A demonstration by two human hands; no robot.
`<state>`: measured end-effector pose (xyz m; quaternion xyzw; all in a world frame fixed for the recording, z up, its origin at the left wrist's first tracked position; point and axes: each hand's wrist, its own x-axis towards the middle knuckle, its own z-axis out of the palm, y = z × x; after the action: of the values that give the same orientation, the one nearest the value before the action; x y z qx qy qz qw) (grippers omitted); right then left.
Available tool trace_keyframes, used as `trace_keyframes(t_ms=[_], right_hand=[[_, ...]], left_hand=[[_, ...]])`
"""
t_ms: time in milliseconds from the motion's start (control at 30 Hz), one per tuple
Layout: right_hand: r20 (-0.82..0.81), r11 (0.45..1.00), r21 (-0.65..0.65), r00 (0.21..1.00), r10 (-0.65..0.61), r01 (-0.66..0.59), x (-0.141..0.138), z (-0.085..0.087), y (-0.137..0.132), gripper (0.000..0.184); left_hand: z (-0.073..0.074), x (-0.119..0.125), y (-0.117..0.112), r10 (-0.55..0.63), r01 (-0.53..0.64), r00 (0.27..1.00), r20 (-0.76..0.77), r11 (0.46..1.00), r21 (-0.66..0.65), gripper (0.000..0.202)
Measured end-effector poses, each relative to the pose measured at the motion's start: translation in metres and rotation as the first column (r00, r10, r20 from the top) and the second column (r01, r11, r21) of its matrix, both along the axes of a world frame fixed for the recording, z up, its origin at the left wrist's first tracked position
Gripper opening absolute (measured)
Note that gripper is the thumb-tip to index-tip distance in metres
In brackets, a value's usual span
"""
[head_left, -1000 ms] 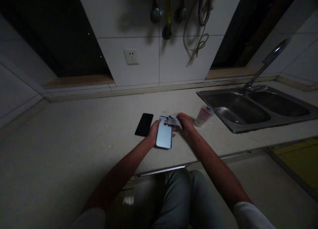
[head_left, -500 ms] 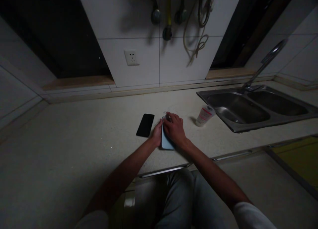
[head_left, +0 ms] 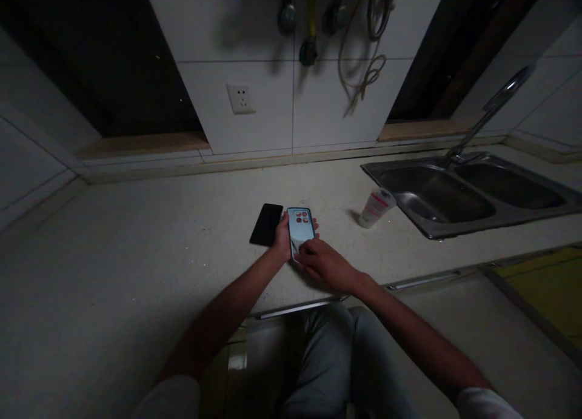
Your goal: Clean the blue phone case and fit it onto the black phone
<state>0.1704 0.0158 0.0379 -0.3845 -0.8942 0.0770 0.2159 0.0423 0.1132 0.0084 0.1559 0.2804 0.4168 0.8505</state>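
Note:
A pale blue smartphone (head_left: 301, 228) in a dark-edged case lies tilted in my left hand (head_left: 282, 240), whose fingers wrap its left edge. Several reddish round marks show near its top end. My right hand (head_left: 325, 264) lies across the phone's lower end, with the fingertips on its corner and hiding that part. A black smartphone (head_left: 266, 224) lies flat on the pale stone countertop (head_left: 182, 225), just left of my left hand and apart from it.
A white tube with a red label (head_left: 376, 208) stands right of my hands, next to a double steel sink (head_left: 431, 194) with a tall faucet (head_left: 486, 116). Behind are a wall socket (head_left: 240, 99) and hanging hoses (head_left: 364, 43). The counter's front edge runs close to my forearms.
My right hand has slid from the top of the blue phone to its lower end, uncovering the face. The pale scrap earlier in my right hand no longer shows.

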Motion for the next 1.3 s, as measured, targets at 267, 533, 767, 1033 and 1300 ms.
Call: trace_keyframes(t_ms=[267, 533, 767, 1033, 1300], right_hand=[[0.252, 0.997, 0.072, 0.967, -0.048, 0.031, 0.039, 0.013, 0.018, 0.017], [0.088, 0.928, 0.079, 0.925, -0.369, 0.363, 0.046, 0.004, 0.066, 0.025], [0.017, 0.903, 0.083, 0.906, -0.424, 0.421, 0.017, 0.002, 0.073, 0.029], [0.007, 0.999, 0.017, 0.999, -0.031, 0.031, 0.003, -0.003, 0.044, 0.027], [0.094, 0.994, 0.038, 0.991, 0.096, -0.100, 0.020, 0.002, 0.013, 0.019]], left_hand=[[0.006, 0.002, 0.000, -0.072, 0.072, 0.997, -0.010, 0.997, 0.011, 0.064], [0.001, 0.004, -0.004, -0.185, 0.185, 0.983, -0.017, 0.982, 0.028, 0.045], [0.002, 0.006, -0.004, -0.167, 0.165, 0.985, -0.041, 0.985, -0.053, 0.047], [0.008, 0.003, 0.000, -0.080, 0.082, 0.996, 0.045, 0.996, -0.047, 0.060], [0.004, 0.001, 0.004, -0.100, 0.101, 0.994, 0.045, 0.995, -0.016, 0.066]])
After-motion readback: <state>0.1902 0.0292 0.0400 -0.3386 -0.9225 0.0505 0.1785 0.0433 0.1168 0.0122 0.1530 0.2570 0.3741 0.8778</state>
